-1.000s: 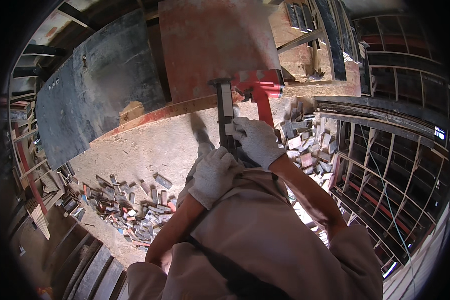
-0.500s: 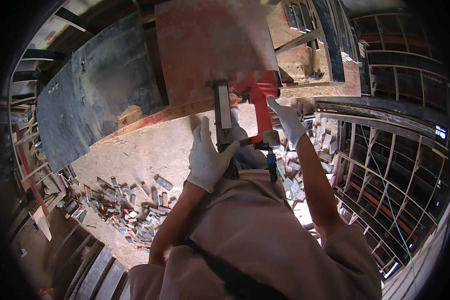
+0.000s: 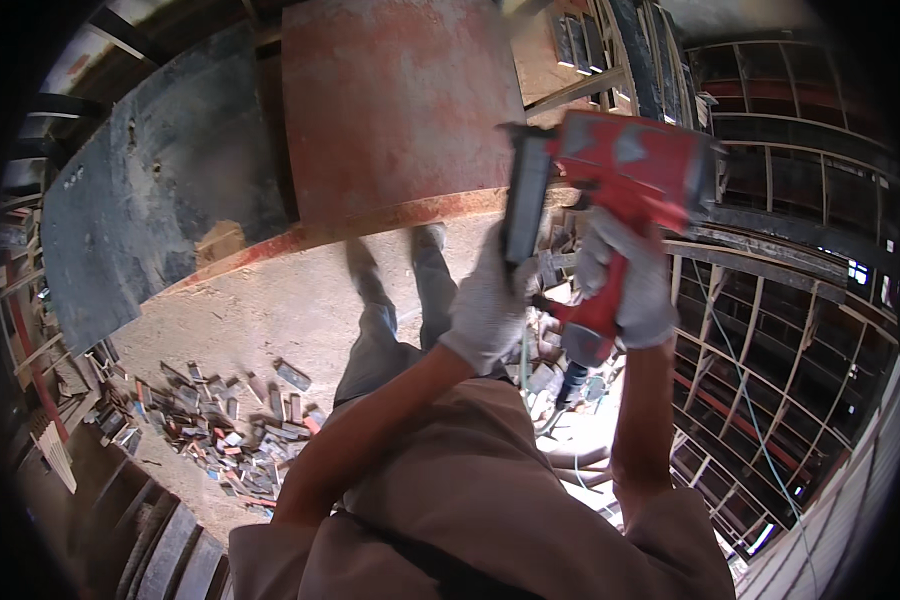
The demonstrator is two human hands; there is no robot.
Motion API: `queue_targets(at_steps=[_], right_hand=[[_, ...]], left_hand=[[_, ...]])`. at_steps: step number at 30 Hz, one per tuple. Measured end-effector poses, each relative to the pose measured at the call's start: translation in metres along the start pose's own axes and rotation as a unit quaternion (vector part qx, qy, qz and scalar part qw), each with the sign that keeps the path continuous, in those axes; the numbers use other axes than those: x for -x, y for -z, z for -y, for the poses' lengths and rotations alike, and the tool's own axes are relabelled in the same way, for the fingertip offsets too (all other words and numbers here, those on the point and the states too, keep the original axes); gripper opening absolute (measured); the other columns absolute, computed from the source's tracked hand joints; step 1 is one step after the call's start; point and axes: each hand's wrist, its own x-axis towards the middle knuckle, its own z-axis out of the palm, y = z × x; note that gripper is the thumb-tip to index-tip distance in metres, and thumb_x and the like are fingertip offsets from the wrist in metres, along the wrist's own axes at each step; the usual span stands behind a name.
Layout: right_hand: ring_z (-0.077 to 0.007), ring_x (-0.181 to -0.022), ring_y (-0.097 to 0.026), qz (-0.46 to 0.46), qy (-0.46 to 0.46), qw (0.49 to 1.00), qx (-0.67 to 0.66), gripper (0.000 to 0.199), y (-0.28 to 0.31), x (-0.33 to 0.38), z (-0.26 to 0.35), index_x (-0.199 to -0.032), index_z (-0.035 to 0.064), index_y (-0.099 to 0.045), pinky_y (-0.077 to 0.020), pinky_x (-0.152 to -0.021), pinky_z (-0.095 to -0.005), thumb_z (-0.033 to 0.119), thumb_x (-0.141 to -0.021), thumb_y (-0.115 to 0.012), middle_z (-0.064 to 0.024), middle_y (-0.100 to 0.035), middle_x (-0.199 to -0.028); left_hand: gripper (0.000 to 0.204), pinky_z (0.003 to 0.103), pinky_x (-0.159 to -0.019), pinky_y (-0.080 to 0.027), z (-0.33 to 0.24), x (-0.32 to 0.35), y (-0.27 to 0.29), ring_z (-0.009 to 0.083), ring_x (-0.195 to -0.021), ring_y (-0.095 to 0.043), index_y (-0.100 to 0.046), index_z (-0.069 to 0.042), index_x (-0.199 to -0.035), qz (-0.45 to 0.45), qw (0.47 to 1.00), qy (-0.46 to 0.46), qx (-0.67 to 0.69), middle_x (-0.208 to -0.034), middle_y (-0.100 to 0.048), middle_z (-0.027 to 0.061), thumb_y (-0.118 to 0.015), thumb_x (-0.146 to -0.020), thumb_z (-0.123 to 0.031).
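Observation:
A red and grey nail gun, blurred by motion, is held up in front of me at right of centre. My right hand, in a white glove, is wrapped round its red handle. The gloved left hand grips the lower end of the long dark magazine; its fingertips are partly hidden behind it. A dark hose fitting hangs below the handle. Beyond the gun lies a reddish-brown panel with a wooden edge, apart from both hands.
A worn dark panel adjoins at the left. Wood offcuts are heaped on the floor at lower left, with others under the gun. Slatted racks line the right side. A thin hose runs across them.
The nail gun has moved right and away from the panel's edge, tilting. My right hand has closed round its handle, and my left has moved right with the magazine.

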Motion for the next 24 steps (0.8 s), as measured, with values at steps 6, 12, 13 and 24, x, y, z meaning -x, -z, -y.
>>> queue_targets(at_steps=[6, 12, 13, 24], right_hand=[[-0.0135, -0.044, -0.054, -0.058, -0.048, 0.993, 0.094, 0.009, 0.038, 0.023, 0.000, -0.090, 0.0009, -0.067, -0.0437, -0.043, -0.0259, 0.008, -0.087, -0.072, -0.0013, -0.054, -0.055], [-0.0112, -0.053, -0.056, -0.018, -0.065, 0.971, 0.229, 0.005, 0.100, -0.017, -0.078, -0.092, 0.0033, -0.066, -0.0453, -0.050, -0.0265, 0.007, -0.090, -0.066, -0.0013, -0.058, -0.065], [-0.0128, -0.051, -0.056, -0.011, -0.051, 0.964, 0.261, 0.005, 0.106, -0.026, -0.089, -0.089, 0.0033, -0.063, -0.0467, -0.048, -0.0279, 0.008, -0.090, -0.065, -0.0022, -0.056, -0.064], [-0.0118, -0.075, -0.064, 0.098, -0.117, 0.937, 0.314, 0.021, 0.132, -0.053, -0.104, -0.113, -0.0001, -0.065, -0.0530, -0.064, -0.0262, 0.007, -0.094, -0.064, -0.0053, -0.066, -0.088]], left_hand=[[0.056, 0.049, -0.065, -0.054, 0.027, 0.005, -0.067, 0.0416, -0.077, -0.069, -0.034, 0.002, -0.139, 0.037, 0.998, -0.036, 0.043, -0.093, -0.068, 0.0226, -0.054, -0.101, -0.035], [0.047, 0.055, -0.067, -0.050, 0.088, 0.005, -0.091, 0.0477, -0.081, -0.066, -0.035, -0.006, -0.133, 0.066, 0.995, 0.060, -0.040, -0.091, -0.067, 0.0251, -0.055, -0.100, -0.032], [0.046, 0.055, -0.067, -0.050, 0.094, 0.002, -0.094, 0.0477, -0.082, -0.066, -0.035, -0.006, -0.133, 0.065, 0.995, 0.059, -0.046, -0.091, -0.067, 0.0252, -0.055, -0.100, -0.033], [0.059, 0.055, -0.070, -0.052, 0.124, -0.011, -0.120, 0.0485, -0.086, -0.066, -0.030, 0.000, -0.141, 0.030, 0.993, 0.105, -0.047, -0.098, -0.068, 0.0274, -0.055, -0.101, -0.036]])
